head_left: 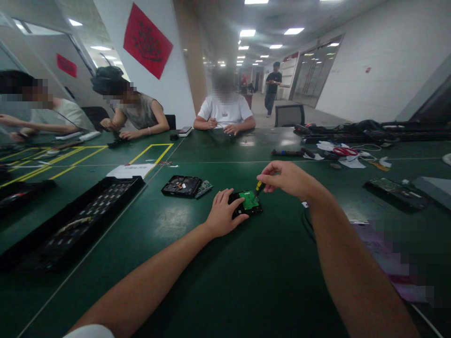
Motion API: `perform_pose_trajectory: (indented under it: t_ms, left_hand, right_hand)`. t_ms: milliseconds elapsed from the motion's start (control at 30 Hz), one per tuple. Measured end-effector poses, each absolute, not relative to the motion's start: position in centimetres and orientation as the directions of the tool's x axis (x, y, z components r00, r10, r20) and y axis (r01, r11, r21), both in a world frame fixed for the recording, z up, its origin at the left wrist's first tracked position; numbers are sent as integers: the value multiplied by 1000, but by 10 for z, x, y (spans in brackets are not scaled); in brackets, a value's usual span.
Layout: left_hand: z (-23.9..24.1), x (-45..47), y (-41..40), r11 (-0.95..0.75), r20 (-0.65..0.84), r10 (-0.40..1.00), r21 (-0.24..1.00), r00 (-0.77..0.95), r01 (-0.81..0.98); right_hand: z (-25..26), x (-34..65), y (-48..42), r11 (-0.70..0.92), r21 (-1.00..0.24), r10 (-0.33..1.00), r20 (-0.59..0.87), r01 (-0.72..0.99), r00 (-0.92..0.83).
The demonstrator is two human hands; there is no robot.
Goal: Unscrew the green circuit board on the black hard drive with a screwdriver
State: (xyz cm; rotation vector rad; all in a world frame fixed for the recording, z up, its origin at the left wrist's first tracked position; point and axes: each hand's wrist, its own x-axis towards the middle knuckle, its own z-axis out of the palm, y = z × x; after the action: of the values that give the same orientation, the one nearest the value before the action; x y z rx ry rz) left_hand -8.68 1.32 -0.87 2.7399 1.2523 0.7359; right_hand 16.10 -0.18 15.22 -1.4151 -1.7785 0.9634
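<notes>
I have two bare hands here at one big green table (pixel 282 286). My left hand (pixel 225 213) has its fingers spread wide, and it lies on the left side of one black drive (pixel 236 212). My right hand (pixel 278 177) is closed small, with the thumb and fingers pinching one yellow screwdriver (pixel 260 184). The drive sits flat on the table between my hands, and it has one green board (pixel 249 200) on top. The screwdriver leans and points down at that board, but from here I can't tell if its tip touches. A bit past my left hand, I see one open drive (pixel 181 186) and one small loose board (pixel 204 188) just beside it. On the left there is one long black case (pixel 79 223), with one white paper (pixel 131 170) near its far end. Well apart on the right, there is one black box (pixel 396 193) with green on its top. I count three seated people around the table, one across from me and two on the left, and one more person (pixel 273 87) standing far back. Two red signs (pixel 148 42) hang up on the left.
</notes>
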Motion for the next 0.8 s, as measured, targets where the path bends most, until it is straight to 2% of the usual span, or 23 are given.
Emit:
perform_pose_trajectory:
  t_ms: [467, 667, 800]
  left_hand:
    - [-11, -87, 15, -679, 391, 717, 202, 578, 706]
    - [-11, -87, 15, -692, 413, 703, 210, 578, 691]
    - [-10, -87, 15, -696, 415, 701, 219, 580, 684]
  right_hand:
    - [148, 150, 3, 185, -839, 979, 110, 511, -174]
    - [146, 150, 2, 284, -800, 951, 166, 529, -259]
    - [145, 151, 2, 206, -835, 974, 125, 511, -189]
